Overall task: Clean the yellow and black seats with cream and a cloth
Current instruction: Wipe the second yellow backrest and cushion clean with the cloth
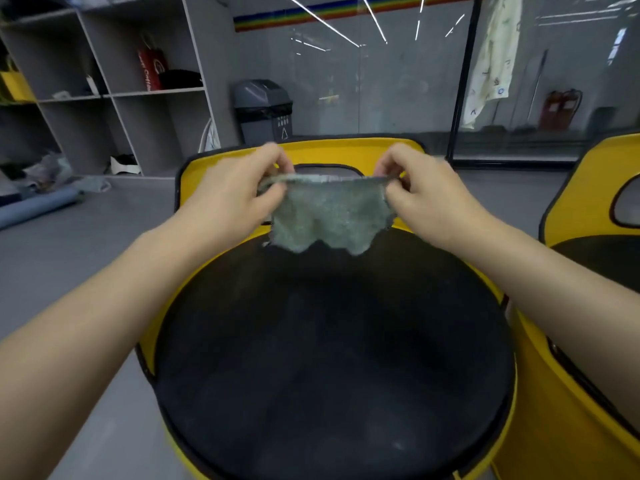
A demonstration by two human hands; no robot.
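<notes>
While the grey-green cloth (pixel 327 216) hangs spread above the black cushion of the near seat (pixel 332 358), the left hand (pixel 235 188) and right hand (pixel 426 195) each pinch a top corner, fingers clamped on its hem. It likely needs folding into a flat pad before wiping. One cloth, two yellow seats, the second seat (pixel 595 209) just right; no cream visible.

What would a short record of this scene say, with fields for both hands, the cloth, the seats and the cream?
left hand: pinches the cloth's upper left corner
right hand: pinches the cloth's upper right corner
cloth: grey-green, stretched between the hands, hanging over the far part of the near seat
near seat: round black cushion, yellow back
second seat: at the right edge, same colours
cream: not in view
background: grey bin, shelves
</notes>
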